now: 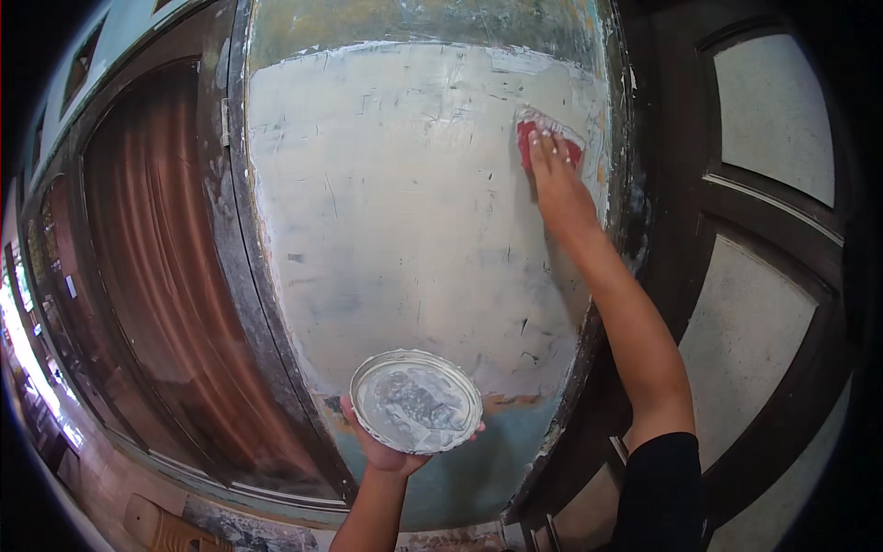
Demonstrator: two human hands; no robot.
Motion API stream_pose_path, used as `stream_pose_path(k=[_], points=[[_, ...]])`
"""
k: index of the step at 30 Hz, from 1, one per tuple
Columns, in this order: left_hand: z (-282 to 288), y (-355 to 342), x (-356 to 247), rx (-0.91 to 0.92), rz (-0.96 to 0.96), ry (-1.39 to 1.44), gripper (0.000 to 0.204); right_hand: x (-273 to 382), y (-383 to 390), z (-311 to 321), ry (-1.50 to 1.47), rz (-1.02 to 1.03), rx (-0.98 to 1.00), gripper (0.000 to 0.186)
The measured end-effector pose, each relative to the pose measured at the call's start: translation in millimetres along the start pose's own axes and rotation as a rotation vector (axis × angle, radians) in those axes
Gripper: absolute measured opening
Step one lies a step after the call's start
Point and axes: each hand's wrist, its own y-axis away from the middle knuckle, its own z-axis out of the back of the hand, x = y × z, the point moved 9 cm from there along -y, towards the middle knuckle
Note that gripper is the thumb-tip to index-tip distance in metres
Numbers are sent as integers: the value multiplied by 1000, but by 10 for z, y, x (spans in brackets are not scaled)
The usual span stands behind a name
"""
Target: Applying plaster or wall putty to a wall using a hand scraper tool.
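Right hand (560, 189) with red scraper (525, 147) against wall (395, 193)

- can you read anything on the dish (360, 397)?
- no, no letters or numbers i can make out.
- and the scraper (526, 147), or the wall (405, 202)?
- nothing legible on those, or anywhere else in view.

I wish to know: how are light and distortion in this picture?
Head view: the dark door at right looks bent; a bright patch at far left looks overexposed; a shadow lies on the wall, left of the right forearm.
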Motion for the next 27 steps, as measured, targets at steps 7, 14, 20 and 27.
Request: stream_pose_path(k=[7,14,20,27], points=[[74,43,-3,21,8,139,127,946,925,-92,-89,204,139,63],[128,-14,-2,53,-7,44,128,423,310,311,-27,134,-34,66],[117,3,71,63,-25,88,126,520,495,-112,75,203,60,67],[197,47,73,98,-20,78,123,1112,1168,83,-158,312,135,61]])
